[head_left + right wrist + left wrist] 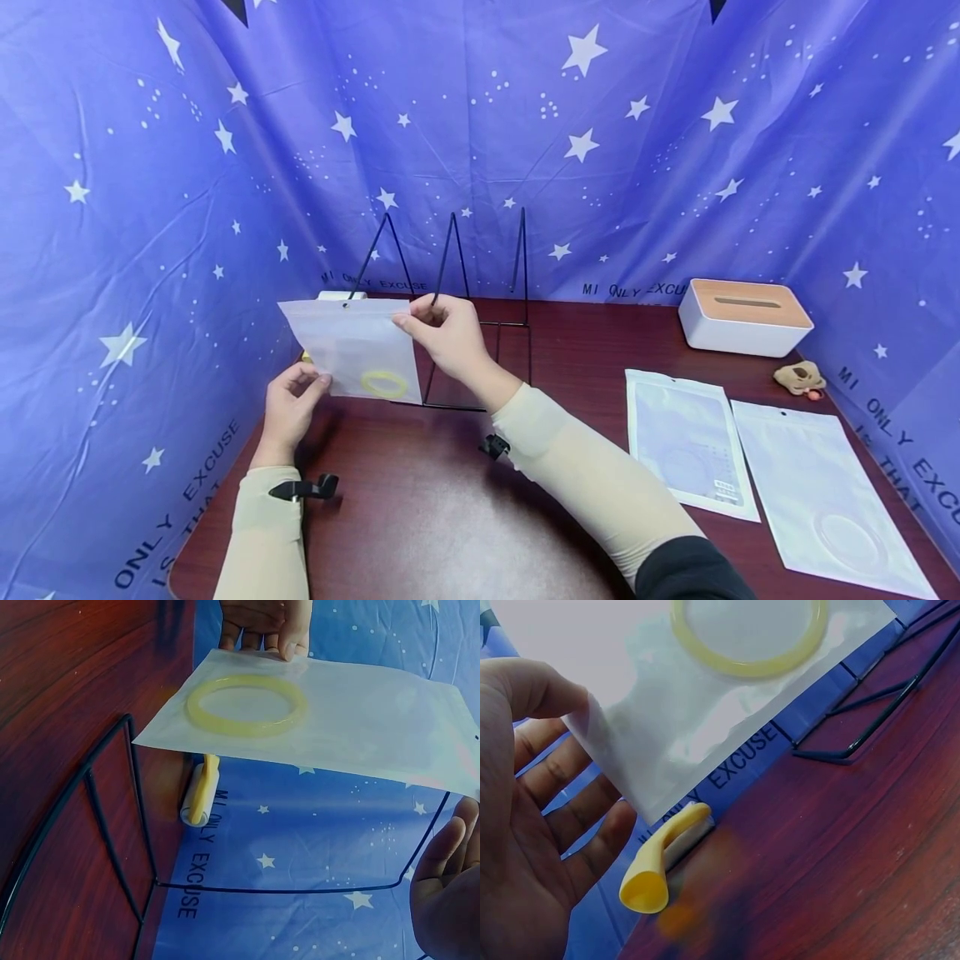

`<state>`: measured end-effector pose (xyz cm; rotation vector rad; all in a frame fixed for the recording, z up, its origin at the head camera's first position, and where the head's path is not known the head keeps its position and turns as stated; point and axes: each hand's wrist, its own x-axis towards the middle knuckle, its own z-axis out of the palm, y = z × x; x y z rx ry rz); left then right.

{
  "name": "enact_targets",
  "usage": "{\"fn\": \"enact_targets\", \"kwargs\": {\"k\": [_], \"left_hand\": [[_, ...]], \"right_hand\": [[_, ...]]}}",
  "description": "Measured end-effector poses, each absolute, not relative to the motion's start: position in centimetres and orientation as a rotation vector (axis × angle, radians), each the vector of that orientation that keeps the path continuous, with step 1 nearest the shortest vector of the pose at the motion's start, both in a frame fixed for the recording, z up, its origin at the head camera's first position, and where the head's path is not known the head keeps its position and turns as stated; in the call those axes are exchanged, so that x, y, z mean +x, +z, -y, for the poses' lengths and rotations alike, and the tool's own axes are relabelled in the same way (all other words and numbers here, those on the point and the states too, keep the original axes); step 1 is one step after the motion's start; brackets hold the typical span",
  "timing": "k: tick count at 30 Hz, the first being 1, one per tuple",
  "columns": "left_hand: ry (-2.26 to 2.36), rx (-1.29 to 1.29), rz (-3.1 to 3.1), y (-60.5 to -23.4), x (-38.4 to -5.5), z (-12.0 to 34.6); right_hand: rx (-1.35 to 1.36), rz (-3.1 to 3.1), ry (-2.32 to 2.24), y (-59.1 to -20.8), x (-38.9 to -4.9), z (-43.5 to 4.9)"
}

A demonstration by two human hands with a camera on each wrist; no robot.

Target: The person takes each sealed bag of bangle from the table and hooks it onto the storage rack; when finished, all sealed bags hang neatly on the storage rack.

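Note:
A whitish zip bag with a hang hole near its top edge is held up between both hands, over the left part of the table. Inside its lower part shows a yellow ring. My left hand pinches the bag's lower left side between thumb and fingers, the other fingers spread behind it. At the upper right corner, my right hand pinches the bag. Just behind the bag stands a black wire rack with several pointed uprights; the bag hides part of its left side.
Behind the bag lies a white roller with a yellow handle. On the right lie two more whitish bags, one nearer the middle and one farther right. A tissue box and a small beige figure sit beyond them. Starry blue curtains surround the table.

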<state>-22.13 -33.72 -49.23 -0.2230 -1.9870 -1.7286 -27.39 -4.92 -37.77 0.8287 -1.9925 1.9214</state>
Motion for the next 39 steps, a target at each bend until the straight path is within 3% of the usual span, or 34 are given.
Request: {"fn": "enact_targets", "kwargs": {"k": [15, 39], "left_hand": [[-1.677, -0.120, 1.992, -49.7, -22.9, 33.5], [-1.719, 0.013, 2.028, -47.2, -24.6, 32.1]], "right_hand": [[0.794, 2.007, 1.944, -38.0, -28.3, 5.5], [0.674, 2.020, 1.907, -38.0, -31.1, 5.7]]}}
